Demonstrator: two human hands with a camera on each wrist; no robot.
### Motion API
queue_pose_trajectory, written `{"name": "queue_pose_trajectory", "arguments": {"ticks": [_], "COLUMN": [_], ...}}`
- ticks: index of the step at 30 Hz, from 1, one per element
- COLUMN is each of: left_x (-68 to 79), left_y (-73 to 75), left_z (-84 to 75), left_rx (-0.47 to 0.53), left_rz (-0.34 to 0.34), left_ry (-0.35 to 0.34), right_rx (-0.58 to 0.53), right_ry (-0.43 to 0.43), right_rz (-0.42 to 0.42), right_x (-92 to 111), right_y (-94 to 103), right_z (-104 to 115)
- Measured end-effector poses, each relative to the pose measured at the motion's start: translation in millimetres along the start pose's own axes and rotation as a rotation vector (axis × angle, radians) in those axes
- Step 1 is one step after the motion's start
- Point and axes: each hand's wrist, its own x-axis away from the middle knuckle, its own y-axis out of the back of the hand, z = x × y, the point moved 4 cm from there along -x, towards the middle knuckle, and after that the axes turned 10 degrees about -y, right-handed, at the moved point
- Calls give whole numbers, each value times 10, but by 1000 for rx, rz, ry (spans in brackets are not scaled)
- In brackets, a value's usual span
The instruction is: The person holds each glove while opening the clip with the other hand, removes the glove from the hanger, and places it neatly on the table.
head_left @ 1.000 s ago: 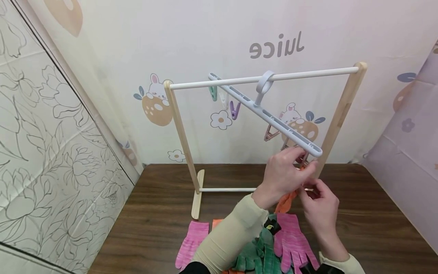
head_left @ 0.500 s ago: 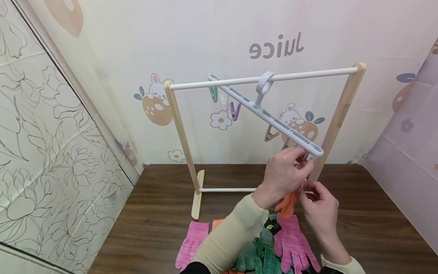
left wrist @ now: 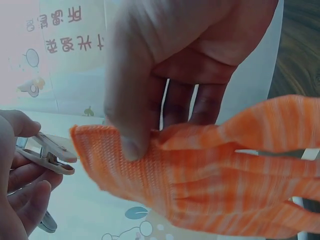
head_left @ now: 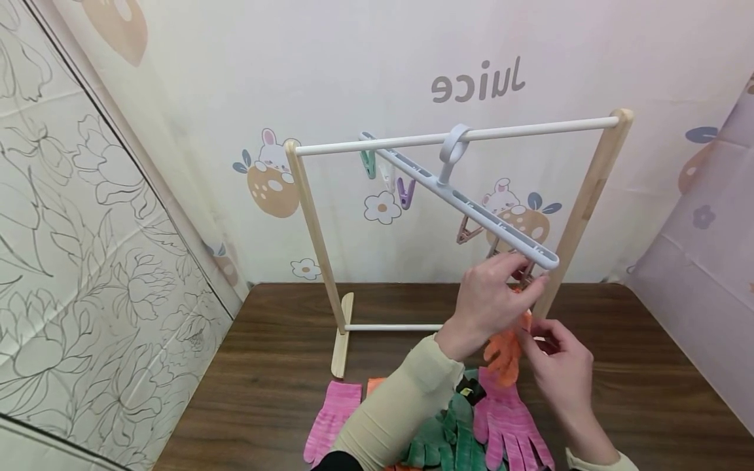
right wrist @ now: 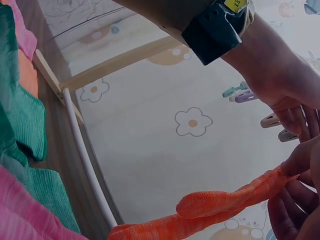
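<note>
My left hand (head_left: 489,297) pinches a clothespin (left wrist: 49,159) beneath the near end of the pale blue clip hanger (head_left: 478,214). In the left wrist view its jaws are parted, just beside the cuff of an orange knit glove (left wrist: 210,172). My right hand (head_left: 562,366) holds that glove near the cuff between thumb and fingers; its fingers dangle down in the head view. The hanger hooks over the white top bar (head_left: 542,129) of a wooden rack. A green clip (head_left: 368,163), a white clip (head_left: 387,175) and a purple clip (head_left: 405,193) hang bare from its far half.
Under my arms lie pink gloves (head_left: 508,418), green gloves (head_left: 465,432) and a partly hidden orange glove (head_left: 375,384) on the dark wooden table (head_left: 259,392). The rack's left post (head_left: 318,242) and lower bar (head_left: 394,327) stand behind them. Printed cloth walls surround the table.
My right hand has shifted slightly right and down. The orange glove's fingers have swung lower and come further into sight. My left hand stays at the clothespin.
</note>
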Motion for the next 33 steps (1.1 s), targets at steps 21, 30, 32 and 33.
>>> {"name": "queue_pose_trajectory", "arguments": {"ticks": [21,30,32,33], "left_x": [39,44,47,48], "left_y": [-1,-6,-6,-7], "left_z": [42,50,49,50], "left_rx": [8,38,42,42], "left_rz": [13,20,27,30], "left_ry": [25,22,24,25], "right_rx": [88,73,-37,-99], "right_ry": [-98,-151,-198,-227], "right_rz": [9,143,234,284], "right_x": [-119,-171,-180,-183], "right_y": [311,468,494,504], "right_z": [-221,-429,-490,-520]}}
